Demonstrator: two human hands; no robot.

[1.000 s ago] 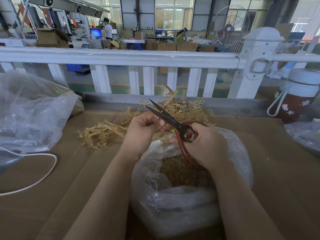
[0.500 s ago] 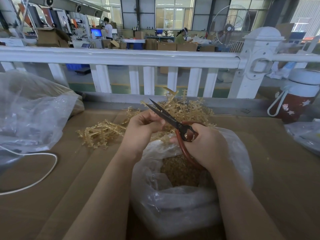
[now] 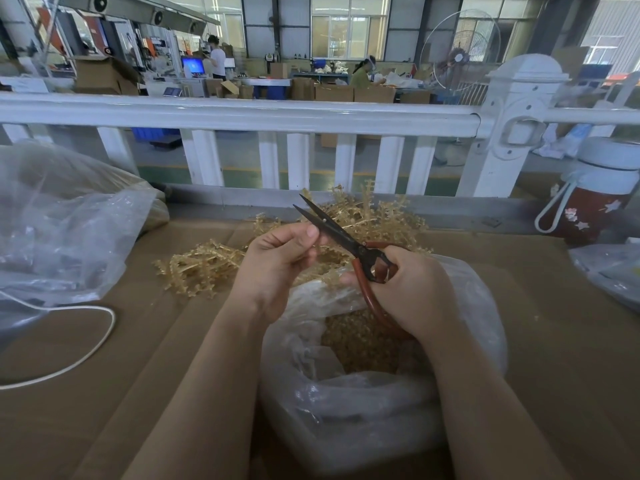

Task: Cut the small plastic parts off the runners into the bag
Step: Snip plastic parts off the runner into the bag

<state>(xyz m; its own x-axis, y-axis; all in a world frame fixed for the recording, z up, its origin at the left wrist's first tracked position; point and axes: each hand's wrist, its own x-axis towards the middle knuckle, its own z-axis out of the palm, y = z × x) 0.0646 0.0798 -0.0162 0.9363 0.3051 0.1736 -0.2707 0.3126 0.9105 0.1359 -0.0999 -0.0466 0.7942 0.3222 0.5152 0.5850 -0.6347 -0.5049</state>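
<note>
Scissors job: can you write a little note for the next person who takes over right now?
Right hand grips the red-handled scissors, blades slightly apart and pointing up and away.
Left hand is curled as if pinching a runner at the blades; the piece itself is too hidden to tell.
The open clear bag sits under both hands and already holds many cut parts.
A pile of uncut runners lies on the cardboard behind the hands.
Left to do: keep snipping the pile into the bag.

- Both forearms are showing bare up to the frame's lower edge, no sleeves covering them.
- The left hand [image 3: 277, 268] and right hand [image 3: 412, 292] are wearing nothing.
</note>
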